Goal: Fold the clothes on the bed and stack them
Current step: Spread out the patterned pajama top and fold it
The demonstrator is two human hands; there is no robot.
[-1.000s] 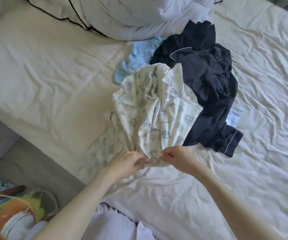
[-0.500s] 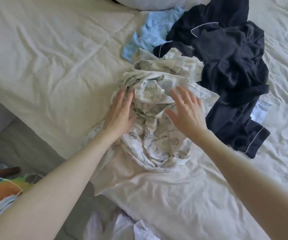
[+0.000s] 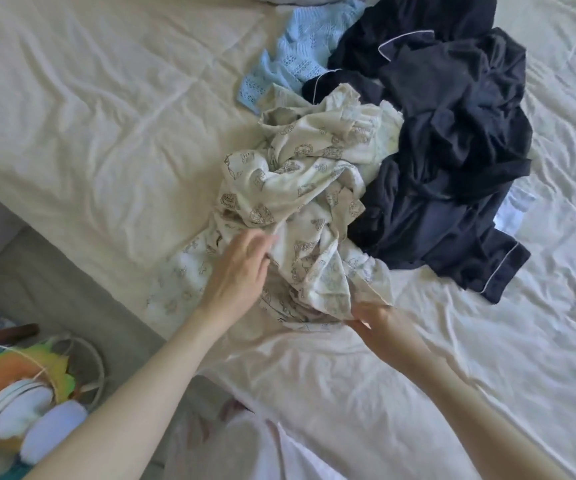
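I see the bed [image 3: 89, 109] edge running diagonally at left, w/ bare sheet left and right of the pile. Crumpled printed cream garment [image 3: 300, 209] lies mid-bed, touching the navy pajamas [image 3: 452, 150]. L hand [image 3: 238, 275] rests on its near side, fingers relaxed; R hand [image 3: 380, 320] pinches its near corner.

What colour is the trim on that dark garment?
White piping edges the navy garment, clearest at its cuff in the head view.

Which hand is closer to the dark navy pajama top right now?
Right. The right hand pinches the printed cream garment at its near corner, just below the dark navy pajama top. The left hand rests on the cream garment's far side, farther away.
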